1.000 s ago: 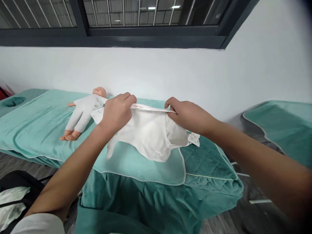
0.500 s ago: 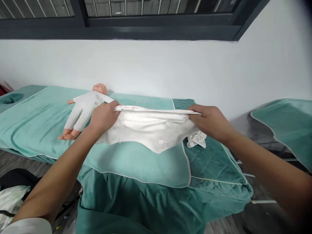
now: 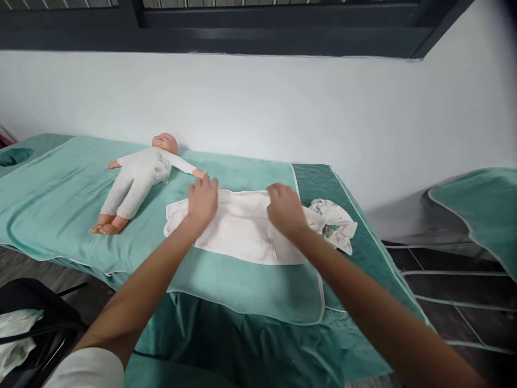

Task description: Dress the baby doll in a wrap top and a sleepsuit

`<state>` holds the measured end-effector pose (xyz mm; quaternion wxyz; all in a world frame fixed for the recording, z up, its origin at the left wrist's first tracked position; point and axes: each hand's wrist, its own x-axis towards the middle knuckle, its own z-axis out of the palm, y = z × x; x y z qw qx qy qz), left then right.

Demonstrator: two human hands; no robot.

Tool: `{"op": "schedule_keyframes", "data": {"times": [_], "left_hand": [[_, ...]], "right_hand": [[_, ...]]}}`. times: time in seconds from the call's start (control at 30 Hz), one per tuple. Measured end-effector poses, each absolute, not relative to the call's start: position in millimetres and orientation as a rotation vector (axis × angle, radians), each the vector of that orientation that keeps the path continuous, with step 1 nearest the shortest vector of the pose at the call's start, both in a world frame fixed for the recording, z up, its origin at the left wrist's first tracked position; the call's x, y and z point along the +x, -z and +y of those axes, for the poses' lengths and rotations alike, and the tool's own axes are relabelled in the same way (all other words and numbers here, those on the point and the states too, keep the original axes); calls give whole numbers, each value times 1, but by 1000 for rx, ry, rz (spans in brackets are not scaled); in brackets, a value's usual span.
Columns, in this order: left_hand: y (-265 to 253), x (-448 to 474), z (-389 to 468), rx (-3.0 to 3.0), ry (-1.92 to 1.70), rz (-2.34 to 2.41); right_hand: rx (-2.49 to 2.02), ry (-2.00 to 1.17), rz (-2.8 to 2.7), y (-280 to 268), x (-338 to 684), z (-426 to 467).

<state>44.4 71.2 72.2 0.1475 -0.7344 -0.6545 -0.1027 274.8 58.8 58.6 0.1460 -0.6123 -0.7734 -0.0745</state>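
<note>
A: Where do we have the white cloth (image 3: 242,231)?

B: Flat on the teal cover (image 3: 68,199) of the bed, at about four o'clock from the doll (image 3: 139,175) and just clear of its outstretched arm

A: And our hands?

B: Our left hand (image 3: 203,200) rests palm down on the cloth's far left part; our right hand (image 3: 285,209) presses near its far right edge. Both are flat on it; we cannot tell whether the fingers pinch any fabric

A: How far along are we?

B: We judge the spreading nearly done: the cloth lies mostly smooth. A crumpled printed cloth (image 3: 335,223) sits at three o'clock, touching it, and the doll lies untouched, face up
</note>
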Motion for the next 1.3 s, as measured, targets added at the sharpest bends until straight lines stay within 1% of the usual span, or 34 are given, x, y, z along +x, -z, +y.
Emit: {"op": "schedule_keyframes", "data": {"times": [0.07, 0.1, 0.17, 0.23, 0.33, 0.47, 0.57, 0.73, 0.97, 1.17, 1.3], "left_hand": [[-42, 60, 67, -2304, 317, -1800], [-29, 66, 66, -2381, 327, -1812], [-9, 71, 69, -2450, 353, -1869], [1, 71, 77, -2409, 383, -1945], [3, 69, 90, -2305, 405, -2055], [-6, 75, 98, -2257, 435, -2147], [-9, 82, 104, -2234, 476, -2180], [-8, 86, 128, -2248, 480, -2192], [5, 84, 160, -2277, 436, -2198], [15, 81, 172, -2312, 406, -2211], [15, 80, 173, -2287, 453, -2187]], "right_hand": [[-1584, -15, -2269, -26, 250, 52], [-1582, -123, -2235, -12, 240, 50], [-1633, -175, -2183, 9, 227, 52], [-1762, -157, -2107, 19, 223, 61], [-1952, -124, -2019, 20, 221, 78], [-2047, -107, -1968, 14, 216, 90], [-2045, -92, -1935, 13, 213, 93], [-2037, -153, -1913, 12, 217, 107], [-2004, -133, -1922, 17, 222, 143], [-2012, -263, -1937, 28, 225, 161], [-2003, -253, -1959, 29, 227, 163]]}}
